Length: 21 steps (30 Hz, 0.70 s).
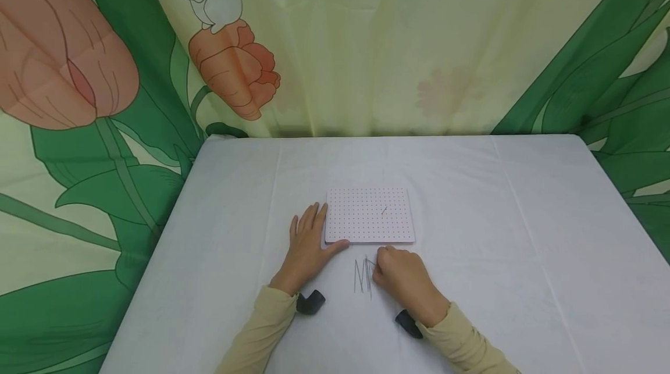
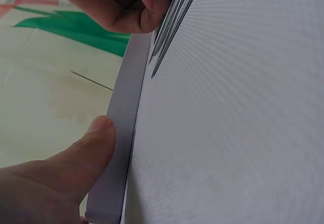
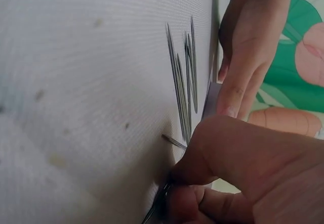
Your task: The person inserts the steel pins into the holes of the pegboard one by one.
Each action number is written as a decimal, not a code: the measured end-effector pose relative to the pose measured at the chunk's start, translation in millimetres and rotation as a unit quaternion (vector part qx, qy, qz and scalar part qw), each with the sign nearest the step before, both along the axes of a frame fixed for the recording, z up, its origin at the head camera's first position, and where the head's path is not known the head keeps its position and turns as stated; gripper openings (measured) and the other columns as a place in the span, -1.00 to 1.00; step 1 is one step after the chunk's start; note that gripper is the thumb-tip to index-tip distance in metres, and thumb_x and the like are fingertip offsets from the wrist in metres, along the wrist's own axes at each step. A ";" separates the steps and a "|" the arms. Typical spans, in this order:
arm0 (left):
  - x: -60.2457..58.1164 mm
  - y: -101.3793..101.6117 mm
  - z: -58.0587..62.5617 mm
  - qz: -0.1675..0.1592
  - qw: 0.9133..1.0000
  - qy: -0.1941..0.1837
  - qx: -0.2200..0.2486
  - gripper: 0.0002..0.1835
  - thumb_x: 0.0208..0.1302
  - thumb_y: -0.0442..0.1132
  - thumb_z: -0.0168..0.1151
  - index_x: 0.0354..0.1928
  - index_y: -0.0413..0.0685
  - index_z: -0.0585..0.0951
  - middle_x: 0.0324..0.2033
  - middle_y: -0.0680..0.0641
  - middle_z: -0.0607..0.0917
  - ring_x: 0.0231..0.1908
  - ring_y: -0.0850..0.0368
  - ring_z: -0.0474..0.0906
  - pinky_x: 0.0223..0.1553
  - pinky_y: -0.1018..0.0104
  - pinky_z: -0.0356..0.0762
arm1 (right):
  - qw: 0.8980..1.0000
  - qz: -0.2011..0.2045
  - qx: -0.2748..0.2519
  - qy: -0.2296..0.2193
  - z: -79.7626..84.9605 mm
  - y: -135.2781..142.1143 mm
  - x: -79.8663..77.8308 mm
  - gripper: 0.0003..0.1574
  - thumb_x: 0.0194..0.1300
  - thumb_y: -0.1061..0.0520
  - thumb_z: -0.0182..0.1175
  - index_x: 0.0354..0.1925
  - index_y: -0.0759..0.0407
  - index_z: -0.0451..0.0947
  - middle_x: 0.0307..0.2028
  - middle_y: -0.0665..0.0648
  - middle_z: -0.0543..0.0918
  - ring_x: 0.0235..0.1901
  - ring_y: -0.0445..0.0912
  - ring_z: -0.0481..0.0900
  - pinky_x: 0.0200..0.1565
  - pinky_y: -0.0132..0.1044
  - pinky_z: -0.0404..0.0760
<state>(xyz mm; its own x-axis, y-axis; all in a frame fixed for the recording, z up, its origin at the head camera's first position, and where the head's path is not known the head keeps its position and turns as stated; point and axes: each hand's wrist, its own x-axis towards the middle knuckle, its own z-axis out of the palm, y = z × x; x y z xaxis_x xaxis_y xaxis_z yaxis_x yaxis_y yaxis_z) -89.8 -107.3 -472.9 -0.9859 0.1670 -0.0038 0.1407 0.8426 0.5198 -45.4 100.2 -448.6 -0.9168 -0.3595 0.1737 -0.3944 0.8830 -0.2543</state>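
A white pegboard [image 1: 370, 215] with rows of small holes lies on the table, one thin metal needle [image 1: 384, 210] standing up from it. My left hand [image 1: 306, 246] rests at the board's near left corner, fingers stretched along its left side, thumb against the front edge. Several loose needles [image 1: 362, 276] lie on the cloth in front of the board. At their right, my right hand [image 1: 404, 276] has its fingers curled and pinches a needle [image 3: 173, 141] between thumb and fingertips; the fingers hide part of it. Pointed ends show on the loose needles [image 2: 172, 37] in the left wrist view.
A white cloth covers the table [image 1: 471, 199]. Behind it hangs a printed curtain [image 1: 366, 42] with a rabbit, a carrot and green leaves. Dark wrist devices [image 1: 311, 302] sit at both sleeve cuffs.
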 end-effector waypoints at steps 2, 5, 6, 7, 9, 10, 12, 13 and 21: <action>-0.2 0.1 0.0 0.000 1.000 0.000 -0.001 0.04 0.19 0.27 0.32 0.55 -0.08 0.10 0.52 -0.20 0.12 0.54 -0.09 -0.06 0.50 -0.16 -0.36 | 1.000 0.001 -0.002 -0.003 0.2 0.9 0.2 -0.68 -0.04 0.32 0.31 -0.69 0.14 0.36 -0.73 0.03 0.40 -0.74 -0.12 0.34 -0.69 -0.23 0.32; -0.1 0.3 0.2 0.002 1.000 -0.001 -0.003 0.04 0.18 0.27 0.32 0.55 -0.07 0.10 0.52 -0.19 0.12 0.54 -0.09 -0.06 0.50 -0.16 -0.35 | 1.000 0.002 -0.012 -0.011 0.2 3.0 0.4 -0.66 -0.01 0.29 0.30 -0.68 0.09 0.33 -0.72 -0.04 0.34 -0.71 -0.17 0.28 -0.67 -0.28 0.29; -0.1 0.3 0.3 0.002 1.000 -0.002 -0.002 0.04 0.18 0.27 0.32 0.55 -0.07 0.10 0.52 -0.19 0.12 0.54 -0.09 -0.06 0.50 -0.16 -0.35 | 1.000 0.002 -0.019 -0.013 0.2 3.8 0.4 -0.66 0.01 0.28 0.30 -0.66 0.07 0.33 -0.71 -0.06 0.31 -0.69 -0.20 0.26 -0.66 -0.31 0.28; 0.0 0.4 0.5 0.003 1.000 -0.003 -0.002 0.04 0.18 0.27 0.32 0.55 -0.07 0.10 0.52 -0.19 0.11 0.54 -0.09 -0.06 0.50 -0.16 -0.35 | 0.999 0.004 -0.029 -0.015 0.6 4.5 0.6 -0.67 0.03 0.28 0.30 -0.64 0.06 0.34 -0.69 -0.08 0.30 -0.68 -0.22 0.24 -0.65 -0.34 0.27; 0.0 0.5 1.0 0.004 1.000 -0.004 -0.002 0.04 0.19 0.27 0.32 0.55 -0.06 0.10 0.53 -0.19 0.11 0.54 -0.09 -0.06 0.50 -0.16 -0.36 | 0.999 0.008 -0.047 -0.009 1.3 6.0 0.3 -0.70 0.05 0.27 0.30 -0.61 0.06 0.37 -0.67 -0.11 0.28 -0.65 -0.25 0.23 -0.63 -0.39 0.26; 0.0 0.6 1.1 0.004 1.000 -0.005 -0.002 0.04 0.19 0.27 0.32 0.55 -0.06 0.10 0.53 -0.19 0.11 0.54 -0.09 -0.06 0.50 -0.16 -0.36 | 0.998 0.010 -0.058 -0.006 1.9 6.5 -0.1 -0.72 0.06 0.28 0.30 -0.58 0.07 0.38 -0.65 -0.12 0.29 -0.64 -0.26 0.23 -0.62 -0.41 0.26; 0.1 0.6 1.1 0.004 1.000 -0.004 -0.004 0.04 0.19 0.27 0.31 0.55 -0.06 0.10 0.53 -0.19 0.11 0.54 -0.09 -0.06 0.50 -0.16 -0.35 | 0.997 0.014 -0.077 -0.006 2.9 7.7 -0.8 -0.75 0.08 0.28 0.29 -0.55 0.07 0.41 -0.63 -0.13 0.30 -0.62 -0.28 0.24 -0.61 -0.45 0.26; 0.1 0.6 1.1 0.004 1.000 -0.004 -0.004 0.04 0.19 0.27 0.31 0.55 -0.06 0.10 0.53 -0.19 0.11 0.54 -0.09 -0.06 0.50 -0.16 -0.35 | 0.996 0.015 -0.088 -0.009 3.8 8.2 -1.1 -0.76 0.09 0.29 0.29 -0.53 0.08 0.41 -0.62 -0.12 0.31 -0.62 -0.28 0.24 -0.60 -0.46 0.27; 0.2 1.0 0.5 0.002 1.000 0.000 -0.008 0.04 0.17 0.28 0.33 0.54 -0.06 0.12 0.52 -0.19 0.13 0.53 -0.09 -0.04 0.50 -0.18 -0.32 | 0.982 0.013 -0.167 -0.083 8.6 12.3 -4.7 -0.82 0.12 0.35 0.27 -0.43 0.14 0.48 -0.57 -0.09 0.43 -0.57 -0.30 0.35 -0.54 -0.49 0.41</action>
